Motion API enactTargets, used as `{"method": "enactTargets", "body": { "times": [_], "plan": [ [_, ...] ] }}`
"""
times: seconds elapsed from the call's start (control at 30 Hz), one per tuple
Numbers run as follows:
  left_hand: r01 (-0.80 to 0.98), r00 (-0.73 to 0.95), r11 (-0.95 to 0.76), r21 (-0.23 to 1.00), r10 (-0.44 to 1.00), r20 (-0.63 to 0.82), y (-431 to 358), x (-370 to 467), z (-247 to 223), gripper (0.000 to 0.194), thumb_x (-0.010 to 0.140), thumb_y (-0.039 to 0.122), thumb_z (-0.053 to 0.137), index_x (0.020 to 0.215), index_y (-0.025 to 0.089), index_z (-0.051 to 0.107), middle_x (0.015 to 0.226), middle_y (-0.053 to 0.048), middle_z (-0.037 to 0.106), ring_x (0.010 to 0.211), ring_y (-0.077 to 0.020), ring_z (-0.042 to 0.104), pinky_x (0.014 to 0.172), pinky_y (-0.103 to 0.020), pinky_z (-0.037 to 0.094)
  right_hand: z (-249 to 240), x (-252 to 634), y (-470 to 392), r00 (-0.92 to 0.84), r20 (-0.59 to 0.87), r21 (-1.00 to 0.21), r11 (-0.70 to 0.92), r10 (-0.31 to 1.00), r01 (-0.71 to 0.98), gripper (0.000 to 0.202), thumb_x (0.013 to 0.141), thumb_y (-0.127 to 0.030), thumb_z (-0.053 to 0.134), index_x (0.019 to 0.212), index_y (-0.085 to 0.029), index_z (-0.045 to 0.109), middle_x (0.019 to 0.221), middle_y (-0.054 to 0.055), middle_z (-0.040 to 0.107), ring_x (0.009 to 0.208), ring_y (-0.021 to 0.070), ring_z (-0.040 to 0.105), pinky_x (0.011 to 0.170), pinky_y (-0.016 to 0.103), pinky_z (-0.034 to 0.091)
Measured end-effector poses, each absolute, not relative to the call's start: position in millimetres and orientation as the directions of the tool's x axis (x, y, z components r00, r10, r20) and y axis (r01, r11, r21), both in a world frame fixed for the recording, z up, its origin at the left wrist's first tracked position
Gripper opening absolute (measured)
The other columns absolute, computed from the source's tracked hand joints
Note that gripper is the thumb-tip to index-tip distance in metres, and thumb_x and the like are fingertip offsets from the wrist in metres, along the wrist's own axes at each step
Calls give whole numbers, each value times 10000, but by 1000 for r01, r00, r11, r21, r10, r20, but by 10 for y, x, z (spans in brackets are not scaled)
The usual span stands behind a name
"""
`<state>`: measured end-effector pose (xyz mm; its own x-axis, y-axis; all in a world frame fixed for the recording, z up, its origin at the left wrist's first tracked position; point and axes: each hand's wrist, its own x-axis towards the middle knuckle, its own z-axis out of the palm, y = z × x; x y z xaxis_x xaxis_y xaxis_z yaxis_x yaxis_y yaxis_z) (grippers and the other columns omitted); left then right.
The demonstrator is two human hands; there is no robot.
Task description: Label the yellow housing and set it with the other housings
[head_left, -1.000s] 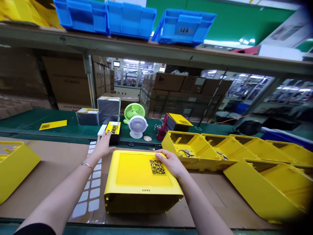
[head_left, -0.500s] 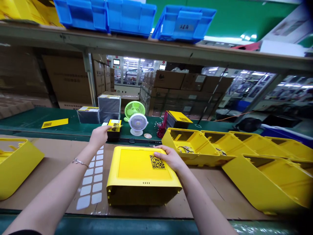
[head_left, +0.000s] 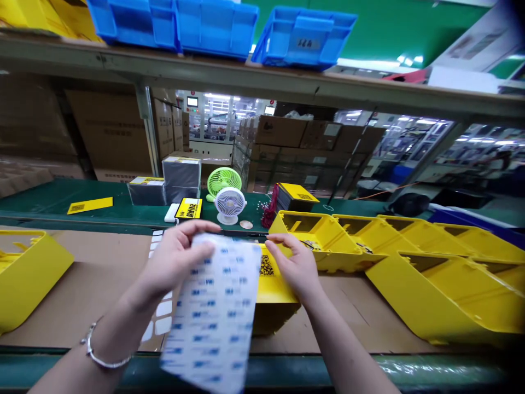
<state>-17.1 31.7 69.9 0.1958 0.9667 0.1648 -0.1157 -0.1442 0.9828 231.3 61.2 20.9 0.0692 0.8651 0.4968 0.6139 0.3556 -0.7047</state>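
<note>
My left hand (head_left: 180,254) is closed on a white adhesive-backed sheet (head_left: 217,312) printed with rows of blue marks, its thumb over the top edge. The sheet hangs tilted and blurred, its other face hidden. My right hand (head_left: 293,262) has thumb and forefinger pinched together at the sheet's upper right corner. Behind the sheet is a yellow plastic housing (head_left: 279,293) with a QR code on top; the sheet covers its left part. A strip of white rounded stickers (head_left: 163,309) lies left of it, partly covered by my left arm.
Open yellow housings (head_left: 435,306) line the right side, and another housing (head_left: 28,284) stands left. Across the green bench are a label stack (head_left: 189,208), a white fan (head_left: 229,203), a green fan (head_left: 223,178) and a box-shaped stack (head_left: 297,198). Blue bins (head_left: 305,38) sit on the overhead shelf.
My left hand has come back from the label stack toward me with the sheet in it. My right hand has left the housing's top and moved to the sheet's corner.
</note>
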Motion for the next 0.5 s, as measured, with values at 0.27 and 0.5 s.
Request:
{"method": "enactTargets", "body": {
  "times": [0.27,0.5],
  "plan": [
    [301,266,-299,906,938,222,-152,155,354,384,737,321,610,1116,295,551,584,51,515,527,-91,446,492,-201,339,550,1853,-11,-417,316,-803,474,852,361,81,785,-267,589,799,-212,647,835,8,656,792,142,599,753,261,473],
    [-472,411,192,860,912,21,-245,242,264,251,604,222,726,817,211,594,711,21,571,672,-108,531,635,-213,398,611,1823,-141,-250,435,-843,489,865,225,30,731,-237,659,747,-213,651,718,16,632,667,149,591,616,269,492]
  ]
}}
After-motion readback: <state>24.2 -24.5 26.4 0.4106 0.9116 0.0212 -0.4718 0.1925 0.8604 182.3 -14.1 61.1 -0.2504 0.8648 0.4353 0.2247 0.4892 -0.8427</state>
